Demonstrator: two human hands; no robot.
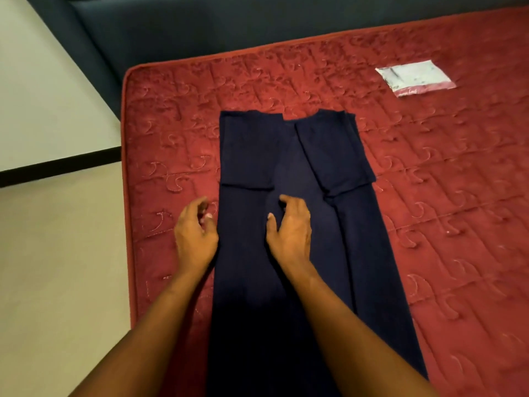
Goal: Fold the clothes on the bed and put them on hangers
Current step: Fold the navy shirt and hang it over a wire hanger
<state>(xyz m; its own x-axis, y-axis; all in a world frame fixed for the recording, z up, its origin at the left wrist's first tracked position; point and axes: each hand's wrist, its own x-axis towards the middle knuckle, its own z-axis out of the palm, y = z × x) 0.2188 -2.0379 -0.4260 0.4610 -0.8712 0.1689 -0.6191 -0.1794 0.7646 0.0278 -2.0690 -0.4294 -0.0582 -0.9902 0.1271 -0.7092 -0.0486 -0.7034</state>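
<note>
A dark navy shirt (286,156) lies flat on the red quilted mattress (429,196), collar end far from me, with both sleeves folded inward over its body. My left hand (194,233) hovers at the shirt's left edge with fingers loosely curled and holds nothing. Over the middle of the shirt, just below the folded sleeves, my right hand (290,227) has relaxed, slightly bent fingers and grips nothing. No hanger is in view.
A flat white and pink plastic packet (415,77) lies on the mattress at the far right. A dark blue headboard (229,27) runs along the far side. The mattress's left edge drops to a pale tiled floor (57,253).
</note>
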